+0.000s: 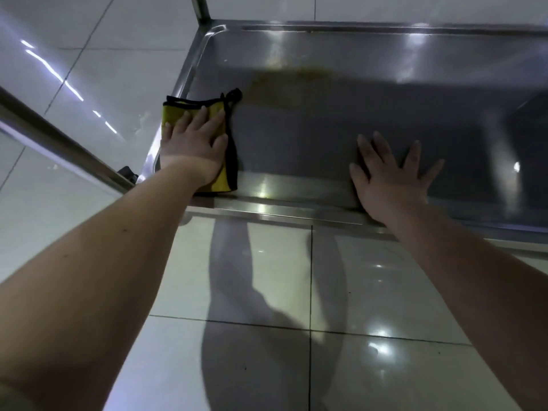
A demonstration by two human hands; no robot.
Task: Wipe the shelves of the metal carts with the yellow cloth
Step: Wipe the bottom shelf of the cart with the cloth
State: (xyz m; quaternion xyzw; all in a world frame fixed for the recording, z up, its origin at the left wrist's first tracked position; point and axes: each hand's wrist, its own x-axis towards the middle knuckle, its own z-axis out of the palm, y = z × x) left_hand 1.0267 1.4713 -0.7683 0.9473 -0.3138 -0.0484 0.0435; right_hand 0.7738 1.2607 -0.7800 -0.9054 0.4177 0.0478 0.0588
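Left hand (194, 143) presses yellow cloth (221, 114) on shelf (326, 120); right hand (391, 179) flat.

Shelf (296, 137) lay bare between left hand (192, 143) and right hand (388, 176) — raised rim (184, 81) walled its left edge, upright post (201, 7) blocked the far corner.

Both arms reach forward. Left hand (192, 143) lies flat, fingers straight and together; right hand (391, 176) lies flat, fingers spread.
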